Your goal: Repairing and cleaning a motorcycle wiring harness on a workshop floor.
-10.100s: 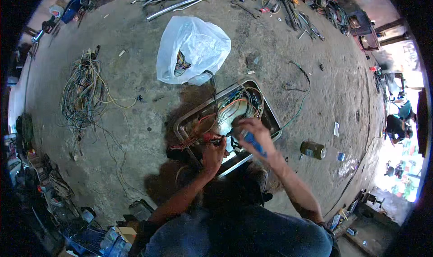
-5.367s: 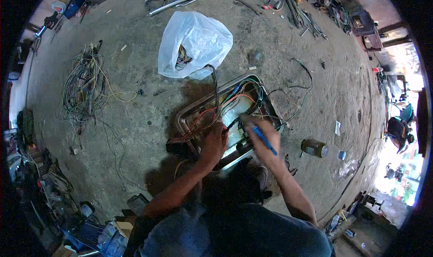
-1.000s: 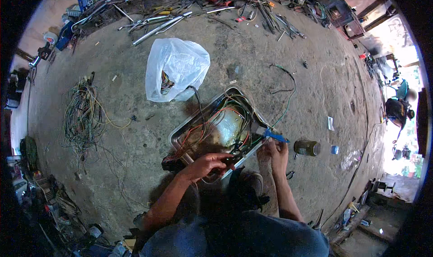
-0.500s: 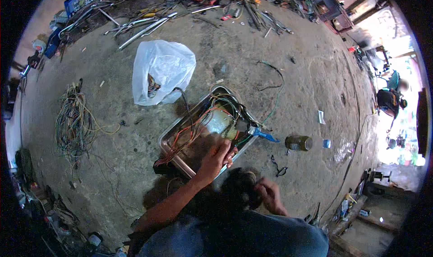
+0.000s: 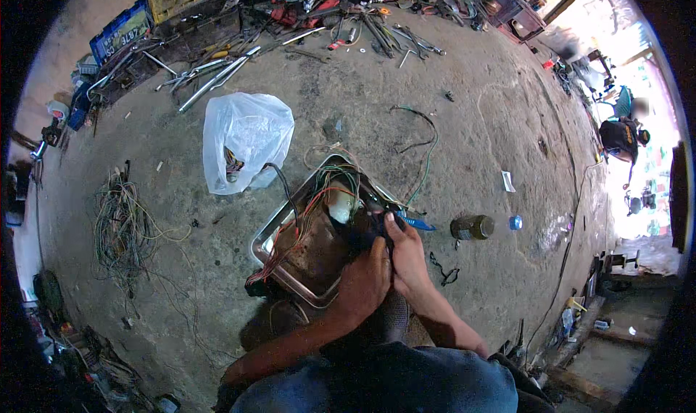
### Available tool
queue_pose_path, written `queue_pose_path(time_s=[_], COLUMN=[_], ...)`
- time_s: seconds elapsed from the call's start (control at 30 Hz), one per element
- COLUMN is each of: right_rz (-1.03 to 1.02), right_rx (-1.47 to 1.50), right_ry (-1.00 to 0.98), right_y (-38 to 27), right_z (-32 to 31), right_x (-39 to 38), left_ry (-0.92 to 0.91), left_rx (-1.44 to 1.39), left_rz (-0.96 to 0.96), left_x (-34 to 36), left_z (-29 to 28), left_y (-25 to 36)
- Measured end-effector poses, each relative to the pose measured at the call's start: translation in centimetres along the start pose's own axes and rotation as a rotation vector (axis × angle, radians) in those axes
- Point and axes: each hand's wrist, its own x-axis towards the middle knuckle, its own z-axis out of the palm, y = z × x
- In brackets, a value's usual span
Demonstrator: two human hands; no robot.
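Note:
A metal tray [image 5: 263,240] with red, green and other coloured wires [image 5: 308,221] lies on the floor in front of me. My left hand [image 5: 366,279] and my right hand [image 5: 406,257] meet at its right part, fingers closed round a dark object [image 5: 371,228] that is too shadowed to name. A blue tool [image 5: 419,223] lies at the tray's right edge, just beyond my right thumb. A white plastic bag [image 5: 246,138] with wires inside stands at the back left, a black cable reaching from it to the tray.
A tangled wire bundle [image 5: 123,232] lies at the left. A jar [image 5: 471,227], a small blue container [image 5: 515,222] and loose wires lie right of the tray. Tools [image 5: 217,72] line the far wall. A person [image 5: 620,138] is in the bright opening at the right.
My right hand has risen from beside my leg to join my left hand over the tray. The blue tool, held earlier, rests on the edge. The view has tilted upward slightly.

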Motion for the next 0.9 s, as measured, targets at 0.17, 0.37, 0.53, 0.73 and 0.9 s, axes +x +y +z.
queue_pose_path(time_s=[0.17,0.37,0.53,0.73,0.9], right_rz=[0.203,0.414,0.481,0.59,0.191], right_rx=[-0.049,0.224,0.298,0.332,-0.311], right_ry=[-0.029,-0.202,-0.312,-0.431,-0.494], right_y=[-1.3,0.1,1.3,2.7,1.5], right_z=[0.8,-0.1,2.8,4.3,6.0], right_x=[2.5,7.1,8.6,10.3,7.0], left_ry=[-0.018,0.016,0.086,0.03,0.043], left_rx=[0.081,0.105,-0.191,-0.689,-1.479], left_rz=[0.058,0.063,-0.088,-0.418,-0.793], left_x=[0.4,0.4,0.2,-0.9,-2.1], left_z=[-2.0,-3.9,-5.2,-4.7,-5.6], left_y=[0.4,0.3,-0.2,-1.6,-1.7])
